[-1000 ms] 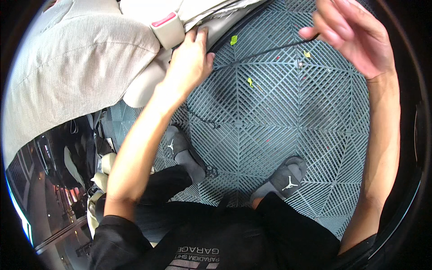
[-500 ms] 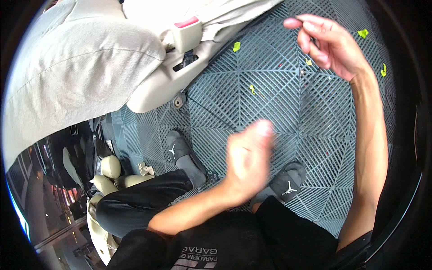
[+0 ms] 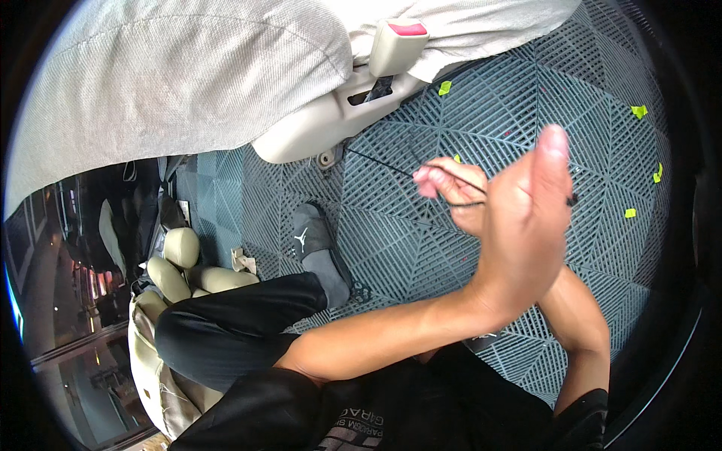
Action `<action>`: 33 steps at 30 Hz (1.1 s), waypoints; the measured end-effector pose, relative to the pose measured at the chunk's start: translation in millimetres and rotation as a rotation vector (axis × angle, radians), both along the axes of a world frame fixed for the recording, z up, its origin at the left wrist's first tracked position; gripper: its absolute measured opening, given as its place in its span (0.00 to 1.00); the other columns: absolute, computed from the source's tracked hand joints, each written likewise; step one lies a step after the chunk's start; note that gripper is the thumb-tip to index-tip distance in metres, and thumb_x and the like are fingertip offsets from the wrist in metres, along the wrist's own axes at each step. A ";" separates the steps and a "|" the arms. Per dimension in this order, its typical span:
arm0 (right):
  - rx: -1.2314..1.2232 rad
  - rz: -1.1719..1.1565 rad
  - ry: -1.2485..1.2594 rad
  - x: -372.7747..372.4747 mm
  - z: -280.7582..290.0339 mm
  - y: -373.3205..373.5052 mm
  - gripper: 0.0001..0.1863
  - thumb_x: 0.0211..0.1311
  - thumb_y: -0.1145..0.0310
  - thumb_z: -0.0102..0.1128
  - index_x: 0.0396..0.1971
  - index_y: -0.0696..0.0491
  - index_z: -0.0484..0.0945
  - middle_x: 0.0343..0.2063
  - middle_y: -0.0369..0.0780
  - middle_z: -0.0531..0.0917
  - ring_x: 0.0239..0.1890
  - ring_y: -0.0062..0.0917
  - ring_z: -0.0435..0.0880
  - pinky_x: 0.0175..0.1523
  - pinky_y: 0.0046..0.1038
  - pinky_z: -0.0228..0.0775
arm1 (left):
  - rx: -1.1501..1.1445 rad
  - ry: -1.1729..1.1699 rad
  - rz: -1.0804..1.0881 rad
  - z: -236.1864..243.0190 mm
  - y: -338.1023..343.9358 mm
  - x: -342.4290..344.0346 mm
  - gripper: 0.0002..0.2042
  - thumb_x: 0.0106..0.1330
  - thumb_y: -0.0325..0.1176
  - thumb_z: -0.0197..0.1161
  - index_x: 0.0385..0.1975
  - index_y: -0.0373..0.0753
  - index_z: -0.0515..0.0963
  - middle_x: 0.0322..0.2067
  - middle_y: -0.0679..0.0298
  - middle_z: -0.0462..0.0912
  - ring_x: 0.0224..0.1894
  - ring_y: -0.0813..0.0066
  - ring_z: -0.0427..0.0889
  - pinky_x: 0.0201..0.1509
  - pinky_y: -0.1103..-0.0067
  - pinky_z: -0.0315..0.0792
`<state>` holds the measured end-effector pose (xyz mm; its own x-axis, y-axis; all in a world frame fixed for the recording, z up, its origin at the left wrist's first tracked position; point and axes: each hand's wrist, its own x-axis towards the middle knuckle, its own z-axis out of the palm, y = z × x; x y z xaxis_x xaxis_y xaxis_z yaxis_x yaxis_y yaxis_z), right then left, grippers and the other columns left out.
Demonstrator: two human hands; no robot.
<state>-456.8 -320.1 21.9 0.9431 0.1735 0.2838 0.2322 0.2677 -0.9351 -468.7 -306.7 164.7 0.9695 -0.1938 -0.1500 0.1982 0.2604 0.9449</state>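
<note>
My left hand (image 3: 526, 218) crosses in front of my right, fingers curled round a thin black cord (image 3: 376, 160); a short dark end shows beside its thumb. Behind it, my right hand (image 3: 455, 192) has its fingers bent on the same cord, partly hidden by my left. The cord stretches toward the foot of the beige seat base (image 3: 297, 131), near a small metal bracket (image 3: 327, 156). Above the base stands a beige buckle (image 3: 395, 49) with a red button, beside light grey fabric seat covers (image 3: 188, 83).
Grey grid floor tiles (image 3: 602, 165) carry several yellow-green scraps (image 3: 638, 112). My left foot in a dark slide (image 3: 316, 240) rests on them. Beige padded pieces (image 3: 180, 248) lie at the left, beside a glossy dark surface (image 3: 83, 301) with reflections.
My left hand has left the seat base and swung right, in front of my right hand. My right hand has come down and left from the upper right. The seat appears farther right in the view.
</note>
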 end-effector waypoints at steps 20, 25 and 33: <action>-0.244 0.289 0.747 16.2 101.9 -85.1 0.10 0.64 0.71 0.51 0.30 0.57 0.81 0.10 0.26 0.67 0.11 0.08 0.61 0.17 0.14 0.52 | 1.220 -0.756 -0.425 -185.9 190.1 44.3 0.09 0.64 0.35 0.55 0.33 0.36 0.74 0.34 0.54 0.76 0.44 0.58 0.76 0.52 0.64 0.67; -0.340 0.318 0.664 32.1 121.1 -83.2 0.10 0.62 0.73 0.51 0.28 0.58 0.82 0.11 0.28 0.69 0.12 0.09 0.62 0.18 0.16 0.54 | 1.246 -0.620 -0.461 -185.2 221.2 62.7 0.11 0.63 0.33 0.55 0.21 0.33 0.73 0.17 0.51 0.74 0.22 0.51 0.75 0.30 0.63 0.69; -0.486 0.354 0.514 43.1 141.0 -83.5 0.09 0.59 0.73 0.52 0.28 0.59 0.82 0.11 0.34 0.72 0.14 0.13 0.65 0.21 0.20 0.58 | 1.154 -0.856 -0.657 -168.5 227.6 82.6 0.15 0.65 0.35 0.55 0.17 0.36 0.74 0.13 0.53 0.76 0.14 0.55 0.75 0.22 0.67 0.72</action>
<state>-413.7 -403.6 162.9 0.8012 0.4803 -0.3569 -0.2832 -0.2210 -0.9332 -386.1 -79.2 -3.9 0.6372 -0.7705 0.0171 -0.6922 -0.5624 0.4523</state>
